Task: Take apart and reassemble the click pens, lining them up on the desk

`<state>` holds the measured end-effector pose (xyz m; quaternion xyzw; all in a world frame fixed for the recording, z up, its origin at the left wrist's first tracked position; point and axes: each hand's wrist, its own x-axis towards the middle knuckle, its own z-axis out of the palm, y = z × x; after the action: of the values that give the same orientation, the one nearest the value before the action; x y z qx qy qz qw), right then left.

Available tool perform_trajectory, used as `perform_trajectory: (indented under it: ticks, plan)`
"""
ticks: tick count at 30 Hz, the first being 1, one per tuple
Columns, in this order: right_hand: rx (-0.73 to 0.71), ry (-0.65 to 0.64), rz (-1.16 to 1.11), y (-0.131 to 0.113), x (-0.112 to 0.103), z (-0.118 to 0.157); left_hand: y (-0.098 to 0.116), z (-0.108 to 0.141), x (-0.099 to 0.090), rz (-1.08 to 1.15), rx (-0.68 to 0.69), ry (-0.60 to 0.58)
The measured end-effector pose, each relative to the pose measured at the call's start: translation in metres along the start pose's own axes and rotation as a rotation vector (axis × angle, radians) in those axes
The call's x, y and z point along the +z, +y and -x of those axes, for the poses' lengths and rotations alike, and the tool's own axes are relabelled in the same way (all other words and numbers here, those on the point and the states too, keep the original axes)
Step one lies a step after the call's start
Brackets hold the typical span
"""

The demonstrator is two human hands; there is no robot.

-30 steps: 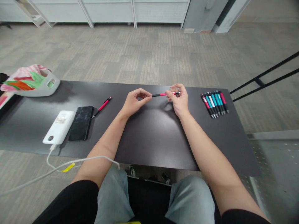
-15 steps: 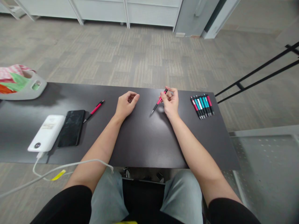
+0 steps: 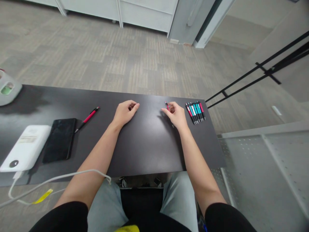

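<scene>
My right hand (image 3: 177, 116) is closed on a red and black pen (image 3: 167, 105) above the table. Its top end shows beyond my fingers and its silver tip just below the hand; the middle is hidden. Just right of that hand, several pens (image 3: 196, 112) with red, teal and white barrels and black grips lie side by side. My left hand (image 3: 125, 113) rests on the table with curled fingers and nothing visible in them. Left of it, a single red and black pen (image 3: 87, 119) lies slanted, its tip near the phone.
The dark table (image 3: 145, 145) carries a black phone (image 3: 60, 139) and a white power bank (image 3: 26, 145) at the left. A pale cable (image 3: 60, 176) crosses over my left forearm. A white basket (image 3: 9, 88) stands at the far left; a black metal frame (image 3: 241, 87) is at the right.
My right hand has moved toward the row of pens, turning its pen from a left-slanting position to one mostly behind the fingers. The view has shifted right; my left hand stays curled.
</scene>
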<state>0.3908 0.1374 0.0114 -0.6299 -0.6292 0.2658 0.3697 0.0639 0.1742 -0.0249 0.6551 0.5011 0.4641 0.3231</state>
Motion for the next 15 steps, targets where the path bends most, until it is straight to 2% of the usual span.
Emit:
perform_trajectory:
  ticks: [2, 4, 8, 15]
  plan:
    - [0.042, -0.021, 0.228, 0.002, -0.021, 0.011, 0.006, 0.002, -0.002, -0.078, -0.064, -0.052]
    - [0.129, -0.056, 0.365, 0.0, -0.034, 0.02, 0.011, 0.003, -0.005, -0.118, -0.104, -0.089]
    - [0.252, -0.089, 0.419, -0.009, -0.045, 0.04, 0.012, 0.003, -0.007, -0.133, -0.116, -0.112]
    - [0.36, -0.099, 0.575, -0.025, -0.06, 0.105, 0.009, 0.002, -0.005, -0.163, -0.111, -0.114]
